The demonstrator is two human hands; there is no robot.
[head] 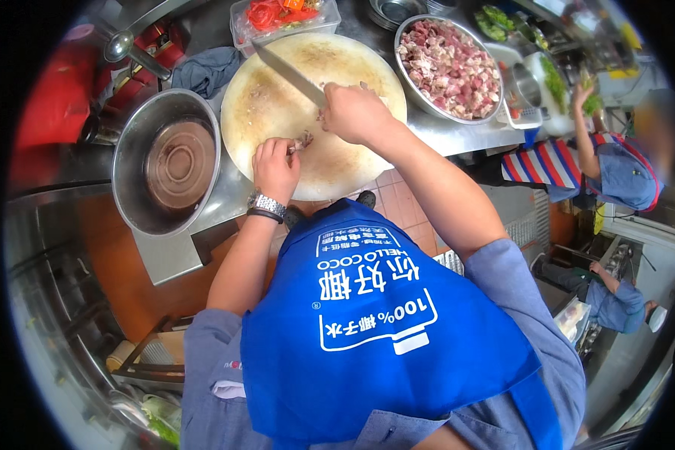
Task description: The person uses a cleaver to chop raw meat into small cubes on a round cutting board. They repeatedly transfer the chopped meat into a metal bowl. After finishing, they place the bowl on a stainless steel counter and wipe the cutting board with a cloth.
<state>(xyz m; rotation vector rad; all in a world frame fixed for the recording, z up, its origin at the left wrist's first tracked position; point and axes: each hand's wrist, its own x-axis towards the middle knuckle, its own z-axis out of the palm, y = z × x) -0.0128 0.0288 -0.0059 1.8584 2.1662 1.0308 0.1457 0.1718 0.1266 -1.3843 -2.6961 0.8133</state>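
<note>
My right hand [354,112] grips a kitchen knife [289,73] over a round, stained chopping board [315,56]; its handle is hidden in my fist and the blade points to the far left. Between the fingers of my left hand [275,169], at the board's near left, is a small piece of meat [301,142]. A few more meat scraps lie beside and behind my right fist. Right of the board stands a metal bowl [498,107] heaped with chopped raw meat [450,67]. On the left is a deep metal pot [121,169] with brownish liquid at its bottom.
A grey cloth [207,70] lies behind the pot. Beyond the board stands a clear plastic tub [329,22] with red contents. Stacked metal dishes [396,11] sit at the back. One person [607,163] works at the right counter; another person [613,301] is farther off.
</note>
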